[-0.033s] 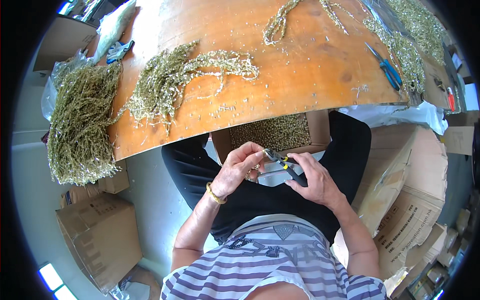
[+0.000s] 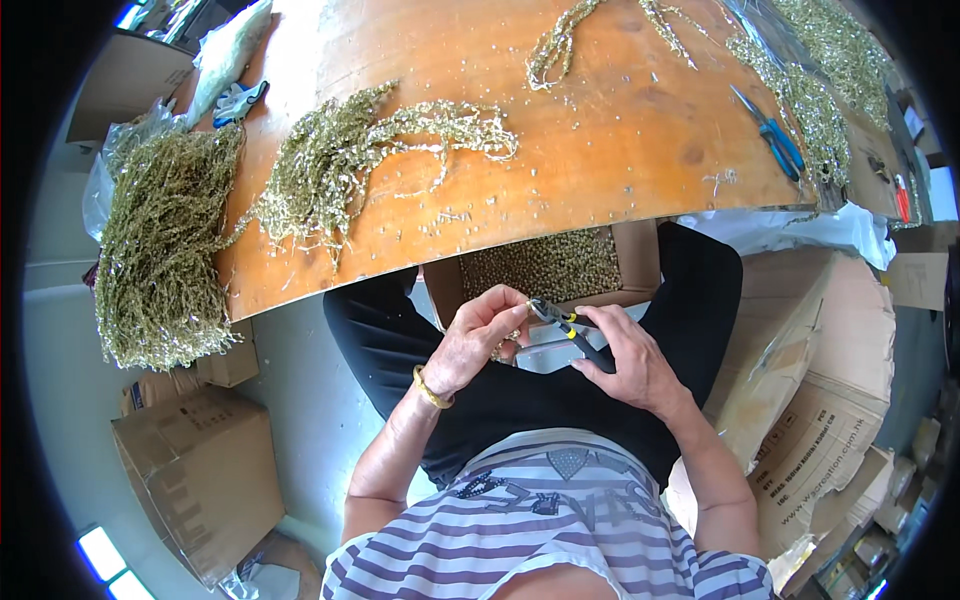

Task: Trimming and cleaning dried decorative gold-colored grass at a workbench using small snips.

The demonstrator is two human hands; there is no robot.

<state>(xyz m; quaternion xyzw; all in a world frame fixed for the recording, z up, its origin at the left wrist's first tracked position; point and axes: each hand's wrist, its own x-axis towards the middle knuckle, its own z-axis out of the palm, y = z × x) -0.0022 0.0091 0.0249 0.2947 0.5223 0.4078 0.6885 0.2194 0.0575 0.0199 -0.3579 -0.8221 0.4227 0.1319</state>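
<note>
My left hand [image 2: 476, 338] is closed in a pinch on a short piece of gold bead strand [image 2: 509, 342], mostly covered by the fingers. Black-handled pliers [image 2: 588, 346] with yellow bands are in my right hand [image 2: 640, 362], its fingers and thumb round the handles. The pliers' jaws meet the left fingertips; what lies between them is too small to make out. Just beyond both hands, between my knees, a cardboard box [image 2: 638, 262] holds many loose gold beads [image 2: 540, 264].
Over the box reaches a wooden table [image 2: 600, 140] with scattered beads. On it lie gold bead strands [image 2: 325, 160], a thick bundle [image 2: 170, 250] hanging off the left edge, and blue-handled pliers [image 2: 770, 135] at right. Cardboard boxes [image 2: 205, 480] stand at left, opened cardboard [image 2: 800, 400] at right.
</note>
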